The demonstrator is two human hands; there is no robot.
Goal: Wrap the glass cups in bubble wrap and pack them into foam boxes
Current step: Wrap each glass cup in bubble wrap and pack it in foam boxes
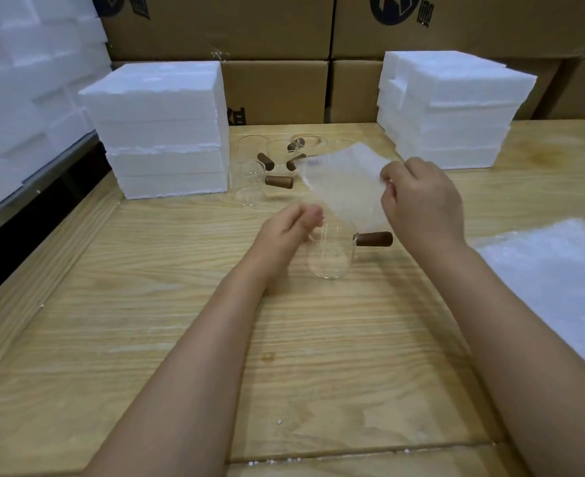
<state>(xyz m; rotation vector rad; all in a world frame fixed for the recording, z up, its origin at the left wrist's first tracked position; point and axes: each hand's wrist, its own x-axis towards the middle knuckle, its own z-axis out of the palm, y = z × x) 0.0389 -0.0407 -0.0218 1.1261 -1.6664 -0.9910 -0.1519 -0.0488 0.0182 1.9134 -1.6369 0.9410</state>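
Wooden worktop (180, 339), centre: glass cup (329, 261) beneath bubble wrap sheet (342, 187) pinched by right grip (421, 204); left grip (291, 228) at cup rim, hold unclear. Far edge: foam boxes (160, 132) stacked, spare cups (249, 177) between; cardboard cartons (277, 91) behind.

One head-worn wide-angle view looks forward and down over the worktop (146, 321), close above the left hand (289, 228) and right hand (421, 204), facing cartons (277, 91) behind.
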